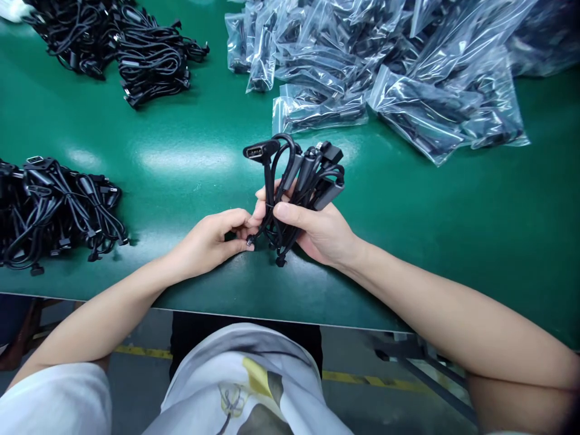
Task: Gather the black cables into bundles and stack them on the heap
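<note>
Two bare hands hold a bunch of black cables above a green tabletop.

The bunch of black cables (301, 187) is between the hands, mostly in the right hand (324, 232), which is clamped around its middle with the thumb laid across the front. Grey and black connector ends stick up above that grip, one with an open port at upper left; thinner ends hang below it. The left hand (229, 238) is just left of the bunch, its thumb and fingers pinched on a small plug (250, 241) at the lower left. On the green tabletop (453, 223), a cable pile (58, 211) lies left of the left hand, another heap of cables (151, 57) lies farther off at upper left, and clear plastic bags (394, 72) with dark contents spread beyond the hands, toward the right.
</note>
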The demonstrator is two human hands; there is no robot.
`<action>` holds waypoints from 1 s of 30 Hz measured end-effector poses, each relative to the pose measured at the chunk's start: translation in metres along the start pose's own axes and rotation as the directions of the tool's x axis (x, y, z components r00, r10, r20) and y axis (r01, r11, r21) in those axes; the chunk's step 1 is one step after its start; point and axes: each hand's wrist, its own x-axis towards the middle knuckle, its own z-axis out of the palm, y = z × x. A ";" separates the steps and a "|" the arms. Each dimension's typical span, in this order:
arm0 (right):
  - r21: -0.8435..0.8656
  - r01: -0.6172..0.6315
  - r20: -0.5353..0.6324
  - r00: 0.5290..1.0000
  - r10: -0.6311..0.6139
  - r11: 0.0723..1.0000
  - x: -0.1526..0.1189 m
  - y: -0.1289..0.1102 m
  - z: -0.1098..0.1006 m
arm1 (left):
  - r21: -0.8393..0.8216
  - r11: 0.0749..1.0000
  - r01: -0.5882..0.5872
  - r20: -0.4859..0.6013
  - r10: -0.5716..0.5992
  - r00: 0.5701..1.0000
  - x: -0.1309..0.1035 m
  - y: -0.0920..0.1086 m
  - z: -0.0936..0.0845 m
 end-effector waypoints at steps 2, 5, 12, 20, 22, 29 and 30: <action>-0.020 -0.009 0.037 0.999 0.010 1.000 -0.001 0.000 0.001 | 0.059 0.998 -0.006 -0.005 0.007 1.000 0.001 0.001 -0.001; -0.013 -0.006 0.038 0.999 0.007 1.000 -0.002 -0.001 0.002 | 0.086 0.996 -0.005 -0.005 0.005 1.000 0.004 0.001 -0.001; 0.064 -0.104 -0.001 0.994 0.105 0.992 0.004 -0.003 -0.005 | 0.183 0.982 -0.054 0.089 0.038 0.995 -0.012 0.009 -0.003; -0.047 -0.225 0.017 0.974 0.226 0.973 0.005 0.007 0.006 | 0.520 0.474 0.710 -0.822 0.051 0.568 -0.111 -0.007 -0.104; -0.067 -0.225 0.006 0.974 0.226 0.972 0.005 0.009 0.008 | 0.509 0.387 0.769 -0.822 -0.047 0.567 -0.118 -0.016 -0.116; -0.031 -0.177 0.041 0.983 0.178 0.984 0.003 0.010 0.004 | 0.447 0.509 0.736 -0.816 -0.104 0.568 -0.115 -0.010 -0.116; -0.027 -0.168 0.047 0.985 0.169 0.986 0.002 0.010 0.004 | 0.384 0.591 0.710 -0.845 -0.086 0.528 -0.116 -0.006 -0.115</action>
